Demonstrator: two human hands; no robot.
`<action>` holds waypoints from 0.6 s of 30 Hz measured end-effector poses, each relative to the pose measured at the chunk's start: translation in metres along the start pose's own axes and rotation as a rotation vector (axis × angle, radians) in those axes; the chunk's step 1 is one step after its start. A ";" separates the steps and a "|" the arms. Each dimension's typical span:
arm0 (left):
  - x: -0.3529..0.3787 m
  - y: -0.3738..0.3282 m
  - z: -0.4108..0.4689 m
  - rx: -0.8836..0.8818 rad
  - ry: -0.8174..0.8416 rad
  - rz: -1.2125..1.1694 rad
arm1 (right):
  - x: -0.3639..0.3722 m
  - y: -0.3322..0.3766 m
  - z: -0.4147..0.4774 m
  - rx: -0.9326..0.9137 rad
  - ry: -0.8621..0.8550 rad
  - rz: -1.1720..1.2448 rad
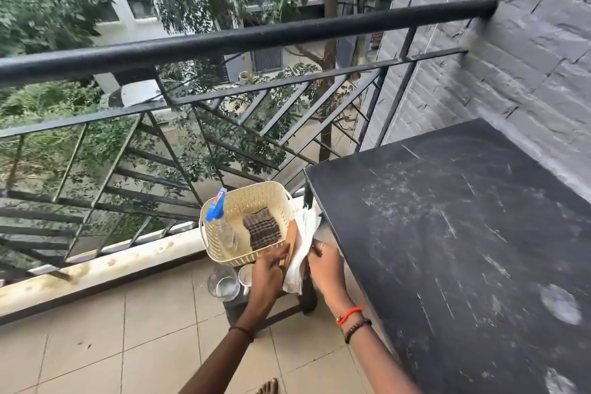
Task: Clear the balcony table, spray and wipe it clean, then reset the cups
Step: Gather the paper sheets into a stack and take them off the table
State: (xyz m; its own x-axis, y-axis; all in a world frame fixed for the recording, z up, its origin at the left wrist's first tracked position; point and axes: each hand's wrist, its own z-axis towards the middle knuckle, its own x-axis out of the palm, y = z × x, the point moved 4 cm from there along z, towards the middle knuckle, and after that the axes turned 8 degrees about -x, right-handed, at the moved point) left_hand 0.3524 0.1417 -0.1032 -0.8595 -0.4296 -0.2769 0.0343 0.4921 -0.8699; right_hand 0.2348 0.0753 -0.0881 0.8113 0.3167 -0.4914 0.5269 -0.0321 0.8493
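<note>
Currently the left hand is gripping a flat brown card and the right hand is pinching a sheaf of white paper sheets. Both are working at the near wall of the cream perforated plastic basket, bottom centre of frame. A clear spray bottle with blue trigger and a brown checked cloth are lying inside. A clear glass cup and a white mug are sitting just below on a low dark stool. The dusty black surface, right of frame, is waiting unwiped.

Risk: the sheets are hanging loose above the cups, so a slipping grip or nudged basket could topple the glass.
</note>
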 end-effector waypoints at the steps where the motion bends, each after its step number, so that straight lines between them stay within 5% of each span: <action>1: 0.002 0.009 0.002 -0.016 0.017 0.018 | 0.003 -0.005 -0.003 0.019 -0.005 -0.007; 13: 0.056 0.100 0.052 -0.142 0.280 0.128 | 0.036 -0.104 0.031 0.250 -0.090 -0.053; 18: 0.088 0.191 0.095 -0.246 0.323 0.103 | 0.059 -0.142 0.058 0.326 -0.098 -0.040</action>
State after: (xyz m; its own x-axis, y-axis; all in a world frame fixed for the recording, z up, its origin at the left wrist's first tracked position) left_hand 0.3315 0.1264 -0.3326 -0.9751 -0.1284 -0.1809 0.0390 0.7034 -0.7097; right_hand 0.2221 0.0435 -0.2490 0.8007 0.2321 -0.5522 0.5989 -0.3279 0.7306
